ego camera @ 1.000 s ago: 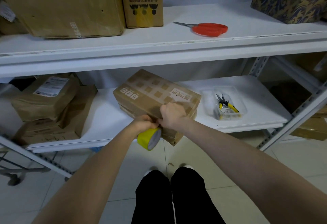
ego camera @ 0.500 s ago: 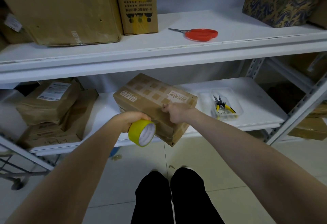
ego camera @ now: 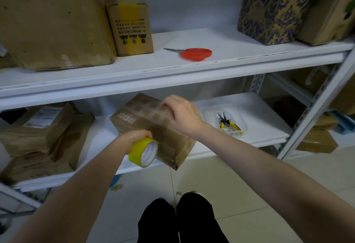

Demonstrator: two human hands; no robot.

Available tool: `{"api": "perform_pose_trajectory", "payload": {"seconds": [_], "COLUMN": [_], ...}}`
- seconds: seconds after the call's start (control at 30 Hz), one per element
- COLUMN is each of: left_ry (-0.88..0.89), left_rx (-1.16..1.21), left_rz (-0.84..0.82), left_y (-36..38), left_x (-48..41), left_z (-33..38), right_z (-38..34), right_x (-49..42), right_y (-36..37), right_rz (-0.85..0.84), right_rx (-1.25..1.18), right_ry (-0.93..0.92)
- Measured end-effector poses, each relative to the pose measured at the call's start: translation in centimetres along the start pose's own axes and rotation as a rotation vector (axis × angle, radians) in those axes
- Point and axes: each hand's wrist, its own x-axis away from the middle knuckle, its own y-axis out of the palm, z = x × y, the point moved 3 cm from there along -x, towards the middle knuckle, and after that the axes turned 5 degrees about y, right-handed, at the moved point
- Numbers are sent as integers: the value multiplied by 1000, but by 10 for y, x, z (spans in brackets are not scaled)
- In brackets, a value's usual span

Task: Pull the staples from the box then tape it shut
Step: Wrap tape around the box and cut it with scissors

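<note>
The left hand (ego camera: 137, 137) grips the tape roll (ego camera: 143, 151) at the near side of the box (ego camera: 146, 112). The right hand (ego camera: 182, 116) rests farther back on top; its bent fingers are too blurry to tell what they hold.

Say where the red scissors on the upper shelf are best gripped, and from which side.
Probably by the red handle loops, coming from the front right. The scissors lie flat and closed on the shelf, blades pointing left, with bare shelf around the handles.

Tape roll (ego camera: 137, 149) being seen yellow, white core; box (ego camera: 146, 112) brown w/ pale sq. grid; scissors (ego camera: 196, 54) orange-red; patterned box (ego camera: 272, 14) navy/gold.
</note>
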Motion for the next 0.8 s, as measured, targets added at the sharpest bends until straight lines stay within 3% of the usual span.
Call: {"api": "perform_pose_trajectory", "payload": {"seconds": [0.1,0.2,0.27,0.43,0.63,0.8], "left_ry": [24,62,80,49,51,-16], "left_rx": [-14,-7,-52,-141,-210,-243], "left_rz": [44,66,80,80,102,89], "left_y": [3,6,8,5,3,1], "left_x": [0,-1,-1,-8,-12,-14], "left_z": [-2,-1,1,1,-3,-6], "right_z": [-7,-2,6,17,14,4], "right_x": [-16,-39,-55,-86,-105,-101], "right_y": [-45,-80,-92,-105,-117,-132], "right_rz": [395,546,477,39,-140,-181], "right_rx": [39,154,238,283,210,339], "right_ry": [-98,23,165,544,700,651]}}
